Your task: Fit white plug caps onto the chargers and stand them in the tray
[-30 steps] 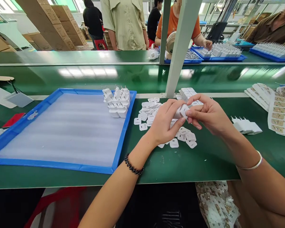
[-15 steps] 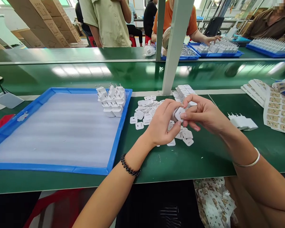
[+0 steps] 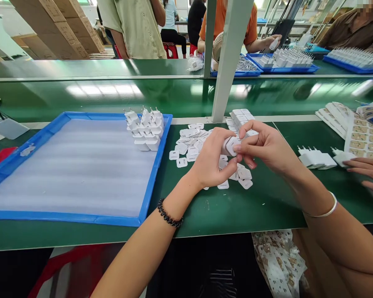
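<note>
My left hand (image 3: pixel 211 162) and my right hand (image 3: pixel 265 145) meet over the green bench, both closed on one small white charger plug (image 3: pixel 231 145). The right fingertips press on its face. Below and behind the hands lies a scatter of small white labels (image 3: pixel 191 142). A group of several finished white chargers (image 3: pixel 145 129) stands in the far right corner of the blue tray (image 3: pixel 155 178) lined with white foam. More white chargers (image 3: pixel 242 116) sit in a block just behind my hands.
A white post (image 3: pixel 228 62) rises behind the hands. A few chargers (image 3: pixel 317 159) lie to the right, where another person's hand (image 3: pixel 366 169) reaches in. Label sheets (image 3: pixel 363 142) sit far right. Across the conveyor (image 3: pixel 112 93), people work at blue trays (image 3: pixel 286 66).
A neighbour's hand has come in from the right edge, setting a charger beside the row. My hands stay together on the plug, shifted slightly left in view.
</note>
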A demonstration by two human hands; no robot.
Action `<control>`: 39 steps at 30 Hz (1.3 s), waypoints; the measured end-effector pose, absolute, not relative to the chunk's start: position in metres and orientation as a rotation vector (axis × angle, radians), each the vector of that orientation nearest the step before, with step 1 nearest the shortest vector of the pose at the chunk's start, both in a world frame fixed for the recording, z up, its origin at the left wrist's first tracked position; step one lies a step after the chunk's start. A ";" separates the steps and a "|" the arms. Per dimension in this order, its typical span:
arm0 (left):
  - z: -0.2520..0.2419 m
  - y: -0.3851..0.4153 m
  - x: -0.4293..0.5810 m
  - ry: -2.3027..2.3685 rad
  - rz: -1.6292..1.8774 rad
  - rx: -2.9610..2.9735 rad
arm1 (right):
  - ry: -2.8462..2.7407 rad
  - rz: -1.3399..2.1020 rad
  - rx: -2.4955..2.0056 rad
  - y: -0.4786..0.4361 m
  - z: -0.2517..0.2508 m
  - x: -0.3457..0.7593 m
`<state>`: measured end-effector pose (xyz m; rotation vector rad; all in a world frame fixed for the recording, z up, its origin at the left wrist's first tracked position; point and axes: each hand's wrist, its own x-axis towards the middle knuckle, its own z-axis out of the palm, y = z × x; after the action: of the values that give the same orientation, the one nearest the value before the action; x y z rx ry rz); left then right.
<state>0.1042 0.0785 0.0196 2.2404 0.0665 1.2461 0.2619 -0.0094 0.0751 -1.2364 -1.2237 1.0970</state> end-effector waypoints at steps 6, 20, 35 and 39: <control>0.016 0.078 0.104 0.163 1.151 2.145 | -1.216 1.061 -1.252 -0.006 0.072 0.260; 0.026 0.067 0.106 0.306 1.077 1.901 | -1.084 1.115 -1.219 -0.005 0.070 0.258; 0.030 0.067 0.106 0.310 1.272 1.856 | -0.924 1.078 -1.272 0.005 0.057 0.256; 0.027 0.072 0.106 0.374 1.218 1.693 | -0.902 1.050 -1.297 0.007 0.055 0.257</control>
<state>0.1065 0.0724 0.0273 1.6928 0.3736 1.2183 0.2571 0.0075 0.0545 -1.2967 -0.9019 1.0500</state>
